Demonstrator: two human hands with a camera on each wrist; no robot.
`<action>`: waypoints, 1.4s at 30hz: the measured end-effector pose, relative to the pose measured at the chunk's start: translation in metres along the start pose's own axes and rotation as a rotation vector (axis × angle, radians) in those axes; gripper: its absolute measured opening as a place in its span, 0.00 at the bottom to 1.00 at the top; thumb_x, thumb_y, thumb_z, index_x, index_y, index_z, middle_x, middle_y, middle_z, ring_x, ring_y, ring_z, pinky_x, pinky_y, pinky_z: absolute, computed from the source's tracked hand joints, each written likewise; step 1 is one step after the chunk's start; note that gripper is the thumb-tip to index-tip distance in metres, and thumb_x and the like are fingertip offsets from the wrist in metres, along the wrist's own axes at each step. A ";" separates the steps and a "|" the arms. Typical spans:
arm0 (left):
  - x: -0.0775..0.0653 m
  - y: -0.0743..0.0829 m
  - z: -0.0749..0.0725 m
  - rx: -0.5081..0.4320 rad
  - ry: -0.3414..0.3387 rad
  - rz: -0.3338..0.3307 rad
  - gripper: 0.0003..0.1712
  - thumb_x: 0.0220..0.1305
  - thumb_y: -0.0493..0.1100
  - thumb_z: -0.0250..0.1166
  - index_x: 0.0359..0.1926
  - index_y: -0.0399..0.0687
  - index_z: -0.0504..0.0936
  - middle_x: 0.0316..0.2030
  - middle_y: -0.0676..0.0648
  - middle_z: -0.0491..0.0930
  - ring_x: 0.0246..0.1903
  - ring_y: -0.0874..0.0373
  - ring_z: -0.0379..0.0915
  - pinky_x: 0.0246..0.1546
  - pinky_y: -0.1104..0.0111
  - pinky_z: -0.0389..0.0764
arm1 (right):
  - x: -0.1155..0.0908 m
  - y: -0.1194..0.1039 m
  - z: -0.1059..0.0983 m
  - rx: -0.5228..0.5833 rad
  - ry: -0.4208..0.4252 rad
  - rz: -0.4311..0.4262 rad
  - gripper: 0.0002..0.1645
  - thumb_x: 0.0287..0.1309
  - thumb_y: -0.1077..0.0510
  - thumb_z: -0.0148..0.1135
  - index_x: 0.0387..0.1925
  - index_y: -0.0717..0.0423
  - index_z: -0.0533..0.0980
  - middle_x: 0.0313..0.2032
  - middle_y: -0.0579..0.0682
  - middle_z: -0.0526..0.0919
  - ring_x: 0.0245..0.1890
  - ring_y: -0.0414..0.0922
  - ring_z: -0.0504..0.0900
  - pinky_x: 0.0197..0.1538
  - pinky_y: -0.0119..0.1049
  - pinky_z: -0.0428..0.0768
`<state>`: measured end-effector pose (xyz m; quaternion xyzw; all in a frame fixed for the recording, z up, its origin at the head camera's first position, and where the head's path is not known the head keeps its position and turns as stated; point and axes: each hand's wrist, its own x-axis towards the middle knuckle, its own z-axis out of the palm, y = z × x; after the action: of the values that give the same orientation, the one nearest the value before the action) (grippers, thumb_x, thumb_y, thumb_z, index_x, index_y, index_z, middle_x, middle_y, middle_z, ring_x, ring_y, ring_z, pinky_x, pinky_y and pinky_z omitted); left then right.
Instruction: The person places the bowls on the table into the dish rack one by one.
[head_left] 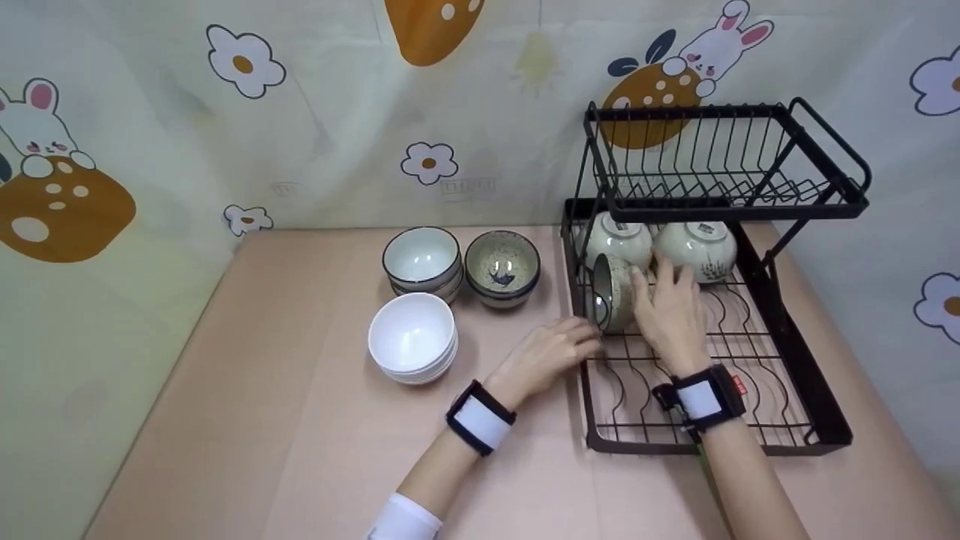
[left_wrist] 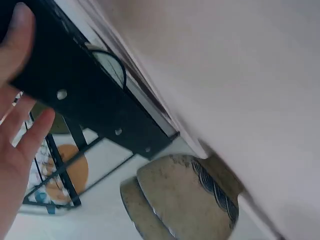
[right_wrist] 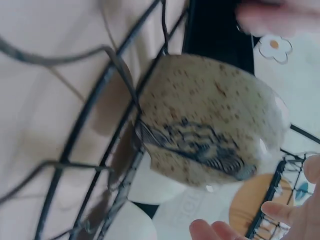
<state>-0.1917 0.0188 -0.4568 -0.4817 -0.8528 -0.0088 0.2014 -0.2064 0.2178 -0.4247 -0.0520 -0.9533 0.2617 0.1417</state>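
A speckled grey-green bowl (head_left: 618,292) with a dark blue pattern stands on its side in the lower tier of the black dish rack (head_left: 780,315), leaning at the rack's left. In the right wrist view the bowl (right_wrist: 210,120) rests among the wires. Just right of it is my right hand (head_left: 671,315), its fingers extended and apart from the bowl in the right wrist view. My left hand (head_left: 551,349) is at the rack's left rim, fingers loosely bent and slightly blurred. In the left wrist view its fingers (left_wrist: 35,132) spread beside the black side panel (left_wrist: 85,90).
Two pale bowls, one on the left (head_left: 619,240) and one on the right (head_left: 697,247), lie upside down at the rack's back. The upper tier (head_left: 720,214) overhangs them. Left of the rack stand white bowls (head_left: 412,334), dark-rimmed bowls (head_left: 422,259) and speckled bowls (head_left: 502,266), stacked.
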 end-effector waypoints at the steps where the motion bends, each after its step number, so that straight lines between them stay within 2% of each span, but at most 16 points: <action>1: 0.000 -0.005 -0.001 -0.008 0.030 -0.034 0.27 0.50 0.29 0.65 0.53 0.51 0.77 0.55 0.50 0.79 0.58 0.57 0.73 0.62 0.70 0.72 | 0.000 0.001 -0.002 0.009 0.016 0.004 0.38 0.69 0.36 0.34 0.68 0.57 0.58 0.54 0.73 0.66 0.48 0.69 0.72 0.45 0.64 0.73; 4: 0.000 -0.023 -0.007 -0.001 0.132 -0.206 0.28 0.52 0.32 0.66 0.56 0.46 0.74 0.57 0.44 0.77 0.59 0.52 0.72 0.63 0.66 0.72 | -0.001 0.003 -0.006 0.031 0.061 0.016 0.36 0.70 0.38 0.34 0.68 0.56 0.58 0.52 0.72 0.68 0.44 0.68 0.73 0.43 0.62 0.73; 6: -0.001 -0.034 -0.010 0.021 0.160 -0.352 0.27 0.53 0.36 0.67 0.56 0.44 0.73 0.55 0.43 0.77 0.57 0.51 0.73 0.61 0.64 0.74 | -0.001 0.003 -0.007 0.041 0.072 0.019 0.35 0.70 0.38 0.35 0.68 0.55 0.58 0.51 0.71 0.69 0.43 0.67 0.74 0.43 0.61 0.73; 8: -0.003 -0.043 -0.012 0.051 0.135 -0.487 0.26 0.54 0.42 0.68 0.54 0.42 0.75 0.52 0.43 0.79 0.54 0.50 0.75 0.57 0.64 0.77 | -0.001 0.003 -0.006 0.043 0.072 0.017 0.35 0.70 0.39 0.35 0.68 0.55 0.58 0.52 0.70 0.69 0.43 0.68 0.74 0.44 0.61 0.73; 11: -0.008 -0.051 -0.011 0.084 0.053 -0.603 0.22 0.54 0.49 0.69 0.48 0.43 0.78 0.43 0.44 0.84 0.42 0.51 0.81 0.44 0.64 0.82 | -0.001 0.002 -0.006 0.050 0.058 0.012 0.35 0.70 0.38 0.34 0.67 0.56 0.59 0.54 0.70 0.69 0.45 0.68 0.74 0.46 0.62 0.73; 15: -0.011 -0.054 -0.003 0.133 -0.011 -0.619 0.15 0.58 0.51 0.64 0.39 0.44 0.80 0.29 0.46 0.85 0.30 0.51 0.82 0.33 0.64 0.81 | -0.001 0.002 -0.007 0.055 0.038 0.012 0.35 0.71 0.38 0.32 0.67 0.57 0.59 0.57 0.70 0.69 0.49 0.70 0.73 0.49 0.64 0.72; 18: -0.011 -0.054 0.002 0.152 -0.041 -0.622 0.09 0.59 0.45 0.62 0.37 0.45 0.81 0.28 0.46 0.85 0.30 0.52 0.83 0.36 0.65 0.78 | -0.001 0.002 -0.008 0.060 0.026 0.009 0.35 0.71 0.38 0.31 0.67 0.57 0.59 0.60 0.70 0.69 0.52 0.70 0.72 0.51 0.66 0.71; 22: -0.010 -0.054 0.003 0.148 -0.062 -0.638 0.06 0.58 0.40 0.61 0.37 0.46 0.81 0.30 0.46 0.86 0.32 0.52 0.83 0.38 0.64 0.78 | 0.000 0.003 -0.008 0.062 0.016 0.007 0.36 0.71 0.37 0.30 0.67 0.56 0.59 0.62 0.68 0.68 0.54 0.70 0.71 0.54 0.66 0.70; 26: -0.011 -0.056 0.004 0.137 -0.036 -0.639 0.06 0.56 0.40 0.63 0.36 0.46 0.81 0.29 0.46 0.86 0.31 0.51 0.83 0.37 0.63 0.78 | 0.001 0.004 -0.008 0.059 0.000 0.007 0.38 0.71 0.36 0.28 0.68 0.57 0.58 0.63 0.68 0.67 0.56 0.70 0.71 0.55 0.66 0.69; 33: -0.014 -0.057 0.003 0.139 0.020 -0.653 0.07 0.49 0.32 0.65 0.32 0.46 0.80 0.26 0.46 0.85 0.27 0.50 0.82 0.37 0.64 0.77 | 0.000 0.004 -0.006 0.050 0.007 0.004 0.37 0.71 0.36 0.29 0.67 0.57 0.59 0.63 0.66 0.69 0.54 0.70 0.73 0.53 0.65 0.71; 42: -0.014 -0.059 -0.003 0.157 0.066 -0.643 0.05 0.51 0.33 0.62 0.30 0.46 0.81 0.23 0.46 0.84 0.26 0.51 0.82 0.35 0.64 0.78 | 0.000 0.004 -0.005 0.051 0.008 -0.002 0.36 0.71 0.37 0.30 0.67 0.58 0.59 0.63 0.66 0.69 0.53 0.70 0.73 0.53 0.64 0.71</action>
<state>-0.2326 -0.0248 -0.4481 -0.1705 -0.9522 -0.0216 0.2525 -0.2046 0.2242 -0.4225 -0.0486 -0.9457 0.2857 0.1469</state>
